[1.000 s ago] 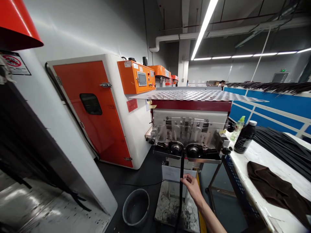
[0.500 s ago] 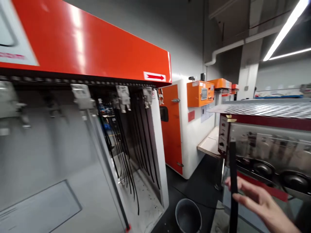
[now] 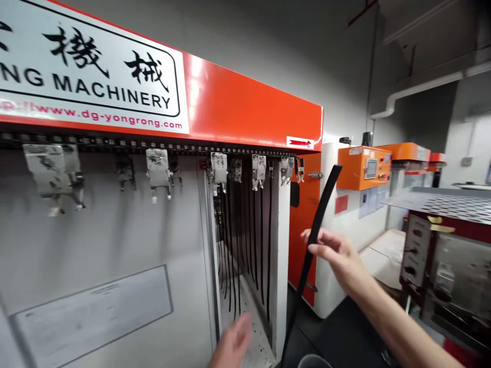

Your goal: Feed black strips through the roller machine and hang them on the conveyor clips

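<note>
My right hand pinches a long, flat black strap and lifts it, with its upper end rising free and its lower end trailing down out of the picture. My left hand is blurred low in the view, fingers apart, holding nothing, close to the machine's opening. Several black straps hang in that opening from metal clips on a chain rail. Other clips hang with no strap along the grey panel.
A red and white machine housing with a printed sign runs above the rail. To the right stand an orange door, an orange control box and a perforated metal tabletop. A bucket rim shows at the bottom.
My view has swung left from the roller machine to the clip rail. My right hand has raised the strap, and my left hand has come into view.
</note>
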Available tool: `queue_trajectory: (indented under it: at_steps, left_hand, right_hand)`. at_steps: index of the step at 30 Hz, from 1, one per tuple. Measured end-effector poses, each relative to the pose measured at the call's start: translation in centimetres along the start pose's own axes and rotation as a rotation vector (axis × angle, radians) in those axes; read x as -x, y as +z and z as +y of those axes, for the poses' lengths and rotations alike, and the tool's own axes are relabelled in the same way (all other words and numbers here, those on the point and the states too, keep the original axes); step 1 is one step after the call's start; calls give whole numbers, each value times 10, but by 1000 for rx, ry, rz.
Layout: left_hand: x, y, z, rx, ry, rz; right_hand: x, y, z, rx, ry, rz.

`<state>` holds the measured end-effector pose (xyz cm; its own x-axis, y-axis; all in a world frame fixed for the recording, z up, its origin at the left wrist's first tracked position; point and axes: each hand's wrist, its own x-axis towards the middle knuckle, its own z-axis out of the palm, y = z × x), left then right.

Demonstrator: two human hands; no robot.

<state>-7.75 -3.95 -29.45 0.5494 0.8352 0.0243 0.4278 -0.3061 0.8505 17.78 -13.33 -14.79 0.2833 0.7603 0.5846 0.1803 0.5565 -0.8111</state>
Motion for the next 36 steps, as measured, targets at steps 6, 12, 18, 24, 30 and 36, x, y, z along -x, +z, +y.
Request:
queue_trajectory:
  at_steps: [6,12,18,24,30,36]
  left_hand:
    - [-31,-82,196,-24,586,498]
    - [-99,-118,294,87,412,339]
    - [-116,-126,310,137,312,350]
    - [-116,-122,312,122,322,373]
    - [-114,-122,309,81,312,371]
    - [-111,-119,309,73,318,356]
  right_hand:
    - [-20,48,55,-99,-1,-209]
    - [-40,65,88,-141,1,-358]
    - [-53,69,102,-196,18,-435]
    - [-70,73,100,-241,15,-439]
    - [-85,79,101,-267,34,-426]
    - [-92,81,104,-250,45,-414]
